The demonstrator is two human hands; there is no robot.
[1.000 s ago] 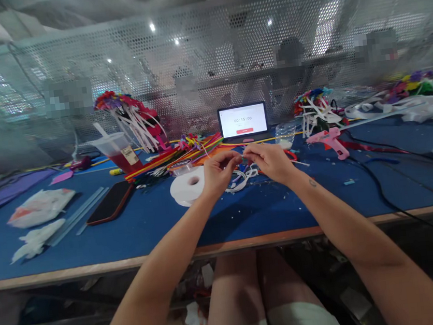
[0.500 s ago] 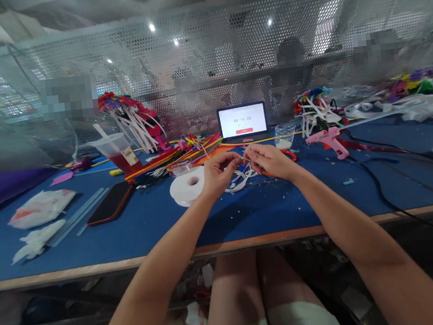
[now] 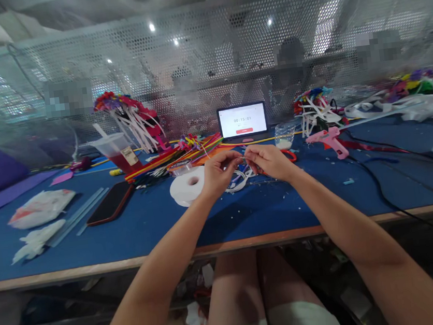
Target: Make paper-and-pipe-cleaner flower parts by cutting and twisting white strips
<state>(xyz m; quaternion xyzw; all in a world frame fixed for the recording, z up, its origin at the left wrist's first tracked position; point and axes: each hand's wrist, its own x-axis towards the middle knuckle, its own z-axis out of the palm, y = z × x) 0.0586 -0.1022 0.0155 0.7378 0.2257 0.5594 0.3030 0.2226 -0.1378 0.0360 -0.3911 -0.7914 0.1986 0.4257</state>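
Observation:
My left hand [image 3: 220, 172] and my right hand [image 3: 267, 160] meet over the blue table, fingertips pinched close together. Something small and thin sits between them, too fine to make out. Beside my left hand lies a white spool of ribbon [image 3: 182, 190], partly covered by that hand. Under the fingers is a loop of white ribbon [image 3: 242, 180] with some purple strands. Orange-red scissor handles [image 3: 290, 155] show just past my right hand; the rest of the scissors is hidden.
A pink glue gun [image 3: 329, 141] with a black cable lies right. A tablet [image 3: 242, 120] showing a timer stands behind the hands. Left are a phone [image 3: 110, 203], a cup with red drink [image 3: 117, 153], pipe cleaners [image 3: 169, 160] and glue sticks [image 3: 80, 215].
My hands stay almost in place, with the right fingers shifted slightly. The timer went from 00:15:00 to 00:15:01. At far left the purple material has changed shape.

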